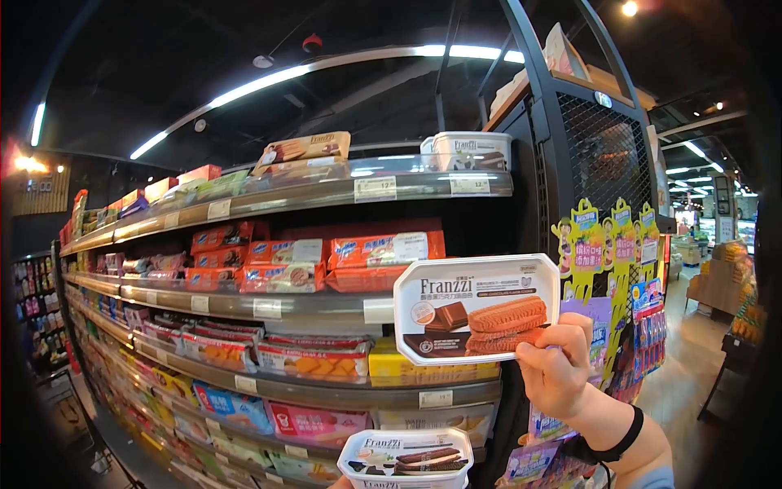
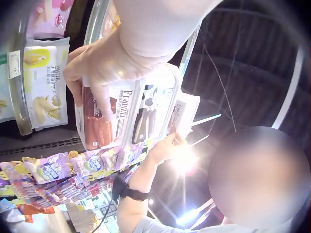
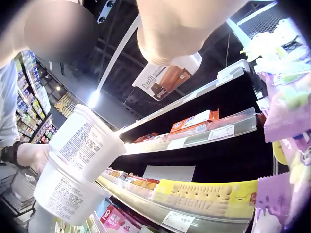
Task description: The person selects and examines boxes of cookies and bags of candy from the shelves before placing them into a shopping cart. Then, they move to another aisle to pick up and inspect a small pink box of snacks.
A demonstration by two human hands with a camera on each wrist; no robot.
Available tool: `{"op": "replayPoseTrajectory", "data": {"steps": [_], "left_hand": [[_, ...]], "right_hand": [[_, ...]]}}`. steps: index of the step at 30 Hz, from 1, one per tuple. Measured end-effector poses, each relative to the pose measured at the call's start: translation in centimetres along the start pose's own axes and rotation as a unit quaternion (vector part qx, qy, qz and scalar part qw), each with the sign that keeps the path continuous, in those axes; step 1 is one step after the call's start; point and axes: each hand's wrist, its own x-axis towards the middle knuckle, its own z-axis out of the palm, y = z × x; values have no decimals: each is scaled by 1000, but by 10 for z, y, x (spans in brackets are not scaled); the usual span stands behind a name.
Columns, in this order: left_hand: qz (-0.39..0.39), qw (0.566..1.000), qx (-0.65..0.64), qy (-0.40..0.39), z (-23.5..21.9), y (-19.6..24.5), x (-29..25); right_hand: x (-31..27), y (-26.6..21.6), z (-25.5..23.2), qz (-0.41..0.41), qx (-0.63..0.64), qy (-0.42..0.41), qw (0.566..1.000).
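In the head view my right hand (image 1: 562,371) pinches the right edge of a white Franzzi biscuit tub (image 1: 481,310), its chocolate biscuit label facing me. Lower down, a second Franzzi tub (image 1: 407,458) with dark cream biscuits on its lid is held by my left hand (image 1: 342,484), mostly out of frame. The left wrist view shows my left hand's fingers spread round two stacked tubs, the outer one a brown-label tub (image 2: 99,128). From the right wrist view, the white sides of the upper stacked tub (image 3: 87,143) and lower stacked tub (image 3: 68,194) show.
Store shelves (image 1: 440,397) run along the left and front, stocked with biscuit packs, including orange packs (image 1: 383,248) and a yellow pack (image 1: 432,367). More Franzzi tubs (image 1: 472,151) stand on the top shelf. Hanging snack bags (image 1: 599,326) line the shelf end at right, beside an aisle (image 1: 684,350).
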Motion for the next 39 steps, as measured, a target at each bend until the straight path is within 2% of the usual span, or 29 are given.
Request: {"op": "replayPoseTrajectory", "data": {"steps": [6,9,13,22,29,33,39], "left_hand": [[-2,1000,4,4,17,-23,-20],[18,998,-10,61,30,-30,-32],[14,997,-34,73,36,-38,-41],[22,999,-28,34,42,-54,-46],[26,998,-21,55,51,-59,-46],[30,998,-21,54,54,-60,-46],[37,997,-28,54,51,-63,-45]], "right_hand": [[-15,-1,-18,-4,23,1,1000],[-16,-4,-26,0,34,-5,999],[-18,-9,-37,2,33,-9,999],[-17,-12,-60,-23,26,-20,999],[-20,-11,-65,1,37,-28,999],[-21,-8,-68,-16,43,-32,998],[-20,-12,-68,13,49,-35,998]]}}
